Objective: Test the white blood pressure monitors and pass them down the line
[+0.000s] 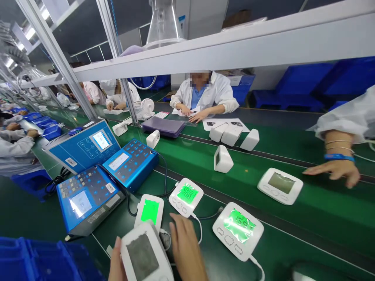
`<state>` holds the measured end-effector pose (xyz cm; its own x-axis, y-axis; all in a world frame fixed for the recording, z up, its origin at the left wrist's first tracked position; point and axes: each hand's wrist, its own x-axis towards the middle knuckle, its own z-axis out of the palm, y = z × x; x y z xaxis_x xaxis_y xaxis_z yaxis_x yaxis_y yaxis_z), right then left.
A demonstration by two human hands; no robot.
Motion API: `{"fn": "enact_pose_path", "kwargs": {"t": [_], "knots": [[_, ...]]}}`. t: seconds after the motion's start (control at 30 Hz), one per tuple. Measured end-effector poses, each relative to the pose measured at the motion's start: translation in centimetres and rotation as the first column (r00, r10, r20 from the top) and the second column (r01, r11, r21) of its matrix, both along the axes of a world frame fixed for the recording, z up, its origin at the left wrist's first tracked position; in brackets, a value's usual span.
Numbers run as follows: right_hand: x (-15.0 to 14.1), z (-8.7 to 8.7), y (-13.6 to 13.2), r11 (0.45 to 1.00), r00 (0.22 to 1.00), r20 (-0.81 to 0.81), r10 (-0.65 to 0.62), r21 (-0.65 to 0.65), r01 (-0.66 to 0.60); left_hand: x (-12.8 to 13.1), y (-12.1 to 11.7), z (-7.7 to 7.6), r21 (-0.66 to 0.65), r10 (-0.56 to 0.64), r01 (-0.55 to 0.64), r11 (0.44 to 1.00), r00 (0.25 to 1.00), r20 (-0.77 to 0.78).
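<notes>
My left hand point(116, 262) is closed on the edge of a white blood pressure monitor point(142, 255) with a blank grey screen, tilted up at the bottom of the view. Beside it, my right hand point(187, 246) has its fingers stretched forward, with nothing visible in them. Just beyond my hands are two lit monitors with green screens, one on the left point(150, 210) and one farther back point(185, 197). A third lit monitor point(238, 231) lies to the right of my right hand. White cables run from these monitors.
Blue tester boxes point(88, 199) with cords stand at left, above a blue bin point(43, 257). On the green belt lie a blank monitor point(280, 186), near a co-worker's hand point(336, 171), and an upright monitor point(223, 159). Purple folders point(163, 127) lie farther back, below a white shelf beam point(222, 50).
</notes>
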<state>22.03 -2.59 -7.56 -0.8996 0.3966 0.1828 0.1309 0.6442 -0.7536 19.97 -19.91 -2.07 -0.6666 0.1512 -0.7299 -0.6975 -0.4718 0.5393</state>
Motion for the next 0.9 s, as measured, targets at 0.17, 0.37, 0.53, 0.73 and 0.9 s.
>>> {"fn": "enact_pose_path", "kwargs": {"t": [0.17, 0.37, 0.53, 0.73, 0.9], "knots": [[-2.5, 0.6, -1.5, 0.979, 0.953, 0.225, 0.202, -0.074, -0.190, -3.5, -1.6, 1.1, -0.216, 0.086, -0.106, 0.971, 0.991, -0.099], [-2.7, 0.3, -0.7, 0.960, 0.942, 0.214, 0.259, -0.167, -0.226, -5.8, -2.3, 1.1, -0.375, 0.077, -0.141, 0.916, 0.980, -0.182], [-1.7, 0.6, -1.0, 0.928, 0.948, 0.158, 0.276, -0.299, -0.221, -6.2, -1.8, 0.6, -0.407, 0.030, -0.131, 0.904, 0.969, -0.247], [-0.8, 1.4, -1.1, 0.846, 0.953, 0.116, 0.279, -0.500, -0.187, -6.2, -1.4, 0.7, -0.366, -0.009, -0.085, 0.927, 0.969, -0.248], [1.4, 2.5, -0.6, 0.739, 0.935, 0.061, 0.348, -0.632, -0.234, -5.8, -0.4, 1.2, -0.305, -0.069, -0.004, 0.952, 0.971, -0.228]]}}
